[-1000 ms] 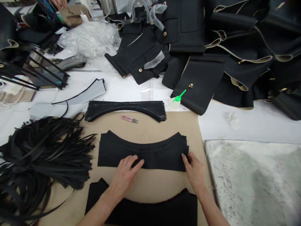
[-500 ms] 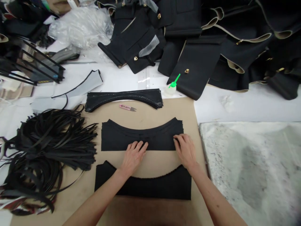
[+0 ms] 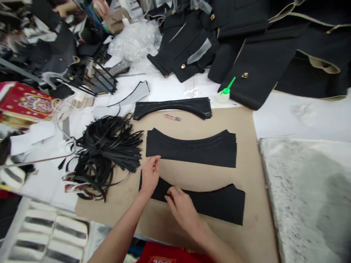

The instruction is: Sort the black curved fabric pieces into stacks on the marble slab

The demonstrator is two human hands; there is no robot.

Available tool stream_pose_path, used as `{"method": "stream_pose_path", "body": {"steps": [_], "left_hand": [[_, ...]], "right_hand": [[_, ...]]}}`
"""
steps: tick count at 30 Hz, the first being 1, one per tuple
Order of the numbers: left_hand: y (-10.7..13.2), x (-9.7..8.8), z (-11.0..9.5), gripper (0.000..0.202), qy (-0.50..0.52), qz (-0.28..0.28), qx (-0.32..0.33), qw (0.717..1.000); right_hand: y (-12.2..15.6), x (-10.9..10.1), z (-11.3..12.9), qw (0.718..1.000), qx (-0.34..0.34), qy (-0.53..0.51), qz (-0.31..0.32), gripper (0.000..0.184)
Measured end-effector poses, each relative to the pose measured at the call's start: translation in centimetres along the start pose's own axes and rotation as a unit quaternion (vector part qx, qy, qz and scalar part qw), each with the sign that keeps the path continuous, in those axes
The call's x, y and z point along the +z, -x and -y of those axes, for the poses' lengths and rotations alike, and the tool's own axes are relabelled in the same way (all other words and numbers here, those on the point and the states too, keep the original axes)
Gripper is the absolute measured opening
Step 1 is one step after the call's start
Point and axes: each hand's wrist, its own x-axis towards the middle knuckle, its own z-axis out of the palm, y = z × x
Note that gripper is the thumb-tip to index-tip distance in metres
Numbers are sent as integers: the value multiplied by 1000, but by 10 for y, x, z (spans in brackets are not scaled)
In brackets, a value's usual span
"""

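Observation:
Two dark curved-edge fabric pieces lie flat, one above the other. The upper black piece (image 3: 192,149) has a hollowed top edge. Just below its lower left corner is my left hand (image 3: 150,177), fingers bent and drawn together; what they hold, if anything, is hidden. My right hand (image 3: 182,210) is over the left part of the lower black piece (image 3: 219,204), thumb and forefinger pinched; I cannot make out anything between them. Part of that piece is covered by my hands. Farther back lie a stack of narrow curved black pieces (image 3: 172,106) and pink thread snips (image 3: 172,117).
Bundled black strips (image 3: 109,146) lie to the left on brown board (image 3: 175,126). A green-tipped bottle (image 3: 224,94) stands near black bag parts (image 3: 257,65) at the back. A stained pale slab (image 3: 301,190) borders the right. White padded pieces (image 3: 67,233) fill the lower left.
The view has swung left, so the table appears farther right. My left hand has gone to the upper piece's left corner. My right hand has left that piece and moved left over the lower one.

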Motion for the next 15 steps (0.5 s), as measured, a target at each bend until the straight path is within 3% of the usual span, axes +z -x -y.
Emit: {"method": "stream_pose_path", "body": {"steps": [2,5,9,15], "left_hand": [[16,-28,29,24,33,-45,-77,995],[43,-54,70,24,40,-64,-124,989],[70,-55,100,19,54,-58,-154,985],[75,-52,108,21,74,-70,-169,980]], "right_hand": [[-19,26,28,997,1,65,35,10],[-48,55,51,993,1,115,41,19],[-67,79,57,985,15,171,35,19],[-72,85,52,983,4,182,35,21]]}}
